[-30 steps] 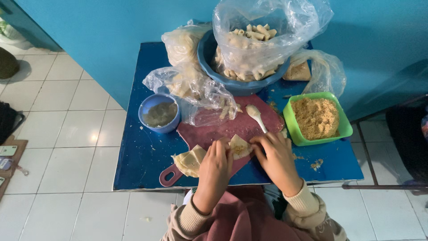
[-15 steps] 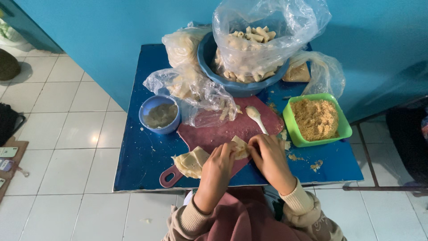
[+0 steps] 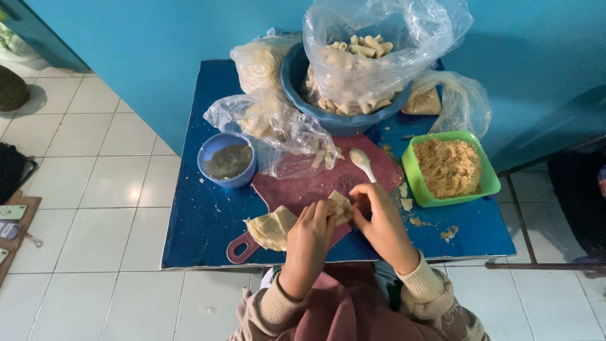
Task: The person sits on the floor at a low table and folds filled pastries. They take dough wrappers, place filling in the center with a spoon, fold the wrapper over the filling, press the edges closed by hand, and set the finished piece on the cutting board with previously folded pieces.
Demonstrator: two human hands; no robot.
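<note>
Two hands at work over a maroon board point(image 3: 315, 186) on a blue table point(image 3: 202, 221). Left hand point(image 3: 312, 230) and right hand point(image 3: 379, 218) closed together on one pale wrapper point(image 3: 341, 205), fingers pinching its edges from both sides; wrapper half folded, apparently around filling, though hidden by the fingers. Wrapper held just above the near edge of the board, between the two hands.

Stack of flat wrappers point(image 3: 271, 227) beside the left hand, at the board's handle end, unfilled. White spoon point(image 3: 361, 161) lying on the far part of the board, untouched. Green tray point(image 3: 448, 167) of crumbs right of the board, well filled. Small blue bowl point(image 3: 227, 161) with a greyish paste left of the board. Large blue basin point(image 3: 303, 95) at the far edge, lined with a clear bag point(image 3: 385, 38) holding many finished rolls. Two more bags point(image 3: 278, 120) of pale pieces next to the basin, one spilling onto the board. Loose crumbs point(image 3: 449, 233) scattered on the table near the right hand.

Progress, as judged from the layout: many rolls already made and bagged; one roll in mid-fold; several wrappers in the stack left to fill and roll.
</note>
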